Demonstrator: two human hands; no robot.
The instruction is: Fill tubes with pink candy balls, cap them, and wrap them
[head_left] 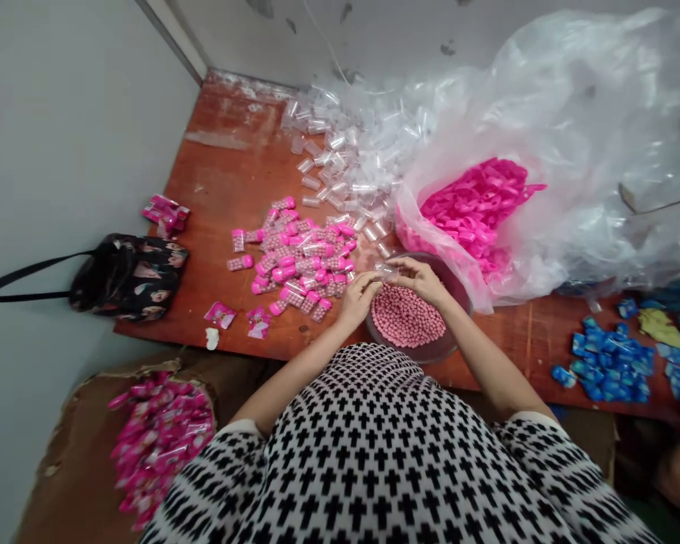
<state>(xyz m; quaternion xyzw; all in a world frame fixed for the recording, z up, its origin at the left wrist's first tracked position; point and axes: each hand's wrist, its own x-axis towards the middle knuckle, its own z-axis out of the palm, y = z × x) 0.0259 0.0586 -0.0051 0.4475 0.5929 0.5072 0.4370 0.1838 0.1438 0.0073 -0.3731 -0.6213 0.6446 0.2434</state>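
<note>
A clear plastic tube (386,270) is held sideways over the bowl's far rim. My left hand (360,296) pinches its left end, and my right hand (422,281) grips it from the right. Small round pink balls (408,317), like candies or beads, lie in the dark round bowl (465,298) beneath my hands. Left of the bowl is a heap of filled tubes with pink caps (303,261). Beyond it, many unfilled clear tubes (334,162) are strewn over the table.
An open plastic bag (442,162) holds bright pink plastic parts (481,204). Blue packets (612,363) lie right on the wooden table (232,170). Pink packets (221,314) and a black handbag (141,276) sit left. A box (62,453) of pink packets stands below.
</note>
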